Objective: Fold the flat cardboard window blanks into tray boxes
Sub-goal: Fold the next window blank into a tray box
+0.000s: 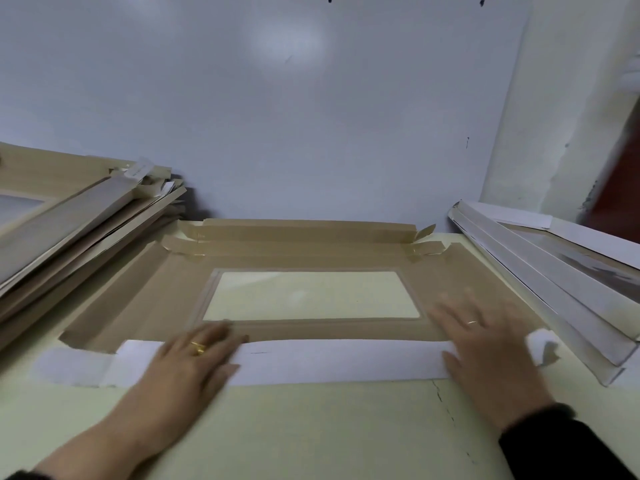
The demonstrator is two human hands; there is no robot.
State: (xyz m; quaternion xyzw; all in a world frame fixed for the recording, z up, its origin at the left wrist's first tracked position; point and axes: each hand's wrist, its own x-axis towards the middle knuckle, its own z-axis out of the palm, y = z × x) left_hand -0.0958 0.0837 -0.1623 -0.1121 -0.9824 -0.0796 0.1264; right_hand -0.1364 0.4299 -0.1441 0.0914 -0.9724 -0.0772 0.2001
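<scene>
Cardboard blank [311, 258], brown, clear rectangular window; left hand [194, 355], right hand [485, 341] flat, spread

A pale yellow-green table [311, 431] with a thin crack near the right; behind it a grey-white wall [277, 98] with small dark marks; a dark red patch [620, 188] at the far right edge.

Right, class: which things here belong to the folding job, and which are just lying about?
In the job:
- window blank
- left hand
- right hand
- stack of flat blanks
- folded trays

Lying about:
- nothing else on the table
</scene>
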